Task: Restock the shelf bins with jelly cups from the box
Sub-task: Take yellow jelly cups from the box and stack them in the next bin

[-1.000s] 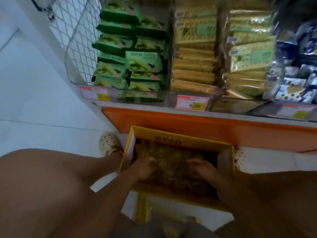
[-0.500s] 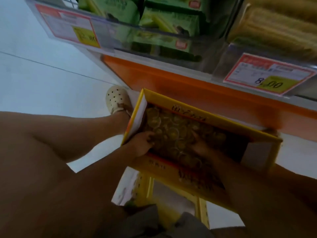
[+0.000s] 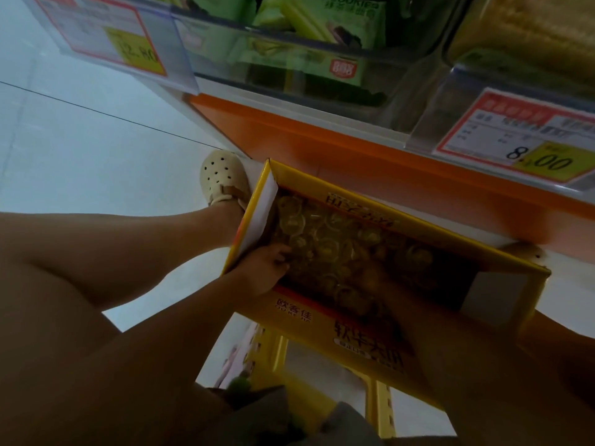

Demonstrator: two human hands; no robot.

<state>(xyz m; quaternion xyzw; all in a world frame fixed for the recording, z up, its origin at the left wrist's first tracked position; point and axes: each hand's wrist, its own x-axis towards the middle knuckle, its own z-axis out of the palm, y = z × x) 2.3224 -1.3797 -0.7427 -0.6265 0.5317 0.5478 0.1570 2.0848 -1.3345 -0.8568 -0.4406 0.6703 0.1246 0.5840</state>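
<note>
Box (image 3: 363, 336): open yellow carton, low in front of you, between your knees and the orange shelf base (image 3: 354, 156). Its far wall sits close to that base; contact cannot be resolved.
Box long axis: left to right across your body, roughly parallel to the shelf front.
Jelly cups (image 3: 325, 239): loose heap of clear yellowish cups inside the box, plainest at the left end. The right end is dark, so its fill is unclear.
Left hand (image 3: 262, 272): at the near left corner of the box, fingers curled down into the heap. It reads as gripping cups; the count is not visible.
Right hand (image 3: 378, 275): reaches over the near wall toward mid-box. It is in shadow, so you cannot tell whether it grips or lies flat.
Shelf bins (image 3: 225, 69): clear-fronted, above and beyond the box.
Bin contents in view: green cookie packs (image 3: 322, 33) at left, tan packs (image 3: 531, 37) at right.
Target bin: no jelly-cup bin in view, so you cannot say which one takes the load.
Key relation: the cups lie below your hands and the bins lie up and away, so the lift goes up and forward over the far wall.
Nearer hand: left to the green-pack bin, right to the tan-pack bin.
Step (judgement): still gathering; nothing lifted clear.
Risk (judgement): loose cups may spill from a full handful at the box edge.
</note>
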